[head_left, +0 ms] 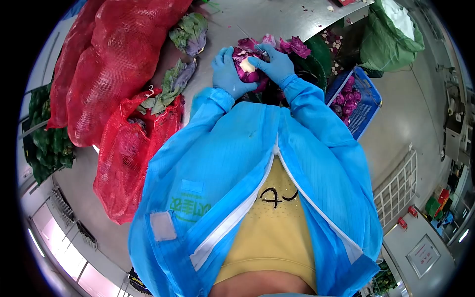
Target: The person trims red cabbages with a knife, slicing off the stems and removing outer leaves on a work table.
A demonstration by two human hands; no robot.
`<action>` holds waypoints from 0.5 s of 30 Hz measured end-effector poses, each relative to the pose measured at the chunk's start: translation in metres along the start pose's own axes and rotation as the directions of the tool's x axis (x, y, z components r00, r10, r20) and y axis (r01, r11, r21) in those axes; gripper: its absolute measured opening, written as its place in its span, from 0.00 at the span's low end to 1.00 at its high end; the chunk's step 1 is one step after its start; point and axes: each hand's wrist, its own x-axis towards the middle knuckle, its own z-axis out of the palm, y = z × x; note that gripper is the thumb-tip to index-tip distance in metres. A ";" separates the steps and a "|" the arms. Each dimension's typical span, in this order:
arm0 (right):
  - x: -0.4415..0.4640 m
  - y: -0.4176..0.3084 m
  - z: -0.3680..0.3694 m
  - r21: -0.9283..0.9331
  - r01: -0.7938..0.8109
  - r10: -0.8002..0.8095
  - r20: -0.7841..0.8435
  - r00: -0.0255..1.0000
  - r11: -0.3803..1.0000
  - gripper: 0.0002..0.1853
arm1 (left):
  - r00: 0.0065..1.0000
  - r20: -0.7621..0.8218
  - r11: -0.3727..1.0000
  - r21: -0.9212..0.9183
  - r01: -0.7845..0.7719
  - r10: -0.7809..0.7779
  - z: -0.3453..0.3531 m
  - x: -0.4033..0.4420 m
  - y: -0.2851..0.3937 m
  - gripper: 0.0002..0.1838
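A red cabbage with a pale cut stem end is held over the table's near edge. My left hand, in a blue glove, is wrapped round its left side. My right hand, also gloved, is closed at the cabbage's right side, its thumb by the white cut face. Between right thumb and fingers shows a bit of what looks like a small knife, mostly hidden. Loose purple leaves lie just beyond the right hand.
Full red mesh sacks stand at left, with an open mesh sack nearer. Green-purple outer leaves lie on the metal table. At right are a blue crate of purple cabbages and a green sack.
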 end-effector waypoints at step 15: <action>-0.012 0.015 0.010 0.312 -0.088 0.146 -0.168 0.975 0.946 0.39 | 0.993 -0.098 0.980 -0.183 -0.080 0.063 -0.004 -0.021 -0.017 0.63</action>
